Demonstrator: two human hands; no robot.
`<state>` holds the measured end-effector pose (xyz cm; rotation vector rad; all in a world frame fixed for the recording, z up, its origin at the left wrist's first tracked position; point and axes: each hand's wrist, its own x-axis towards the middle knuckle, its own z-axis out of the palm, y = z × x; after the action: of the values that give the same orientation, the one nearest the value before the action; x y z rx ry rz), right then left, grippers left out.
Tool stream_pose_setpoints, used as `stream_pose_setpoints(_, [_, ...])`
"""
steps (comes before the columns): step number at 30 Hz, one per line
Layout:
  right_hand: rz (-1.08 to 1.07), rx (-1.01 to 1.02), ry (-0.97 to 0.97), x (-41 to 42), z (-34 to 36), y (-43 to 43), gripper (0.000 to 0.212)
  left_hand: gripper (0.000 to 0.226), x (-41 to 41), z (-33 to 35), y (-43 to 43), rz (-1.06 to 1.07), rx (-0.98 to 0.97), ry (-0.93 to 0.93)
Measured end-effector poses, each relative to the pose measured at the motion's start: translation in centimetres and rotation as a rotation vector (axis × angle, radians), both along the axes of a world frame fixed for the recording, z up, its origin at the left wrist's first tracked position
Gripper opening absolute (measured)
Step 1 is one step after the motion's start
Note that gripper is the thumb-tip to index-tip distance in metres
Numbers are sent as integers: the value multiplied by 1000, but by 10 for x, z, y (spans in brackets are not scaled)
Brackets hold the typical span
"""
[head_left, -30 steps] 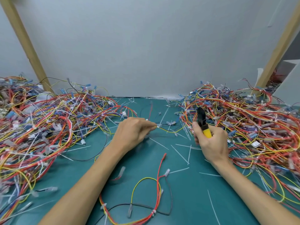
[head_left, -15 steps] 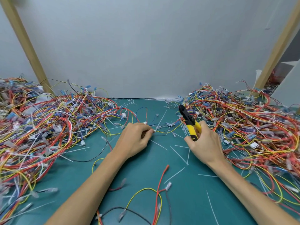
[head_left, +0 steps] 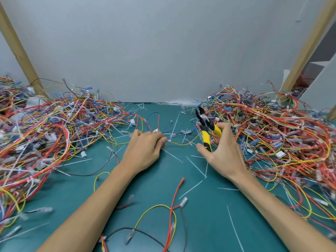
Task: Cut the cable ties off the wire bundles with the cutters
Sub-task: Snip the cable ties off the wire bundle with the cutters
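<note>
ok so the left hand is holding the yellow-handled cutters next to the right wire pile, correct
Not quite: the right hand holds the yellow-handled cutters next to the right wire pile. The left hand pinches loose wires. The head view shows this.

One head camera sits close above the bench [head_left: 209,211] at its near edge, facing forward and down toward the wall [head_left: 163,51] behind it; left hand [head_left: 143,151] and right hand [head_left: 223,155] mid-frame.

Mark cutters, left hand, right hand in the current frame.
cutters [head_left: 205,138]: head view, yellow handle.
left hand [head_left: 143,150]: head view, back of hand.
right hand [head_left: 225,154]: head view, back of hand.
</note>
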<state>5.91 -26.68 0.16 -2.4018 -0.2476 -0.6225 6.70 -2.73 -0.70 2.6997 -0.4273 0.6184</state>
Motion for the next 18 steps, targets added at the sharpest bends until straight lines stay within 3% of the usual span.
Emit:
stream_pose_setpoints(9, [44,109,-38,3,1,-1,56,23,2,-1,0,-50,60,-42])
stream_pose_setpoints(18, [18,81,-90,1,3,-1,48,27,1,2,1,-2,-61,-37])
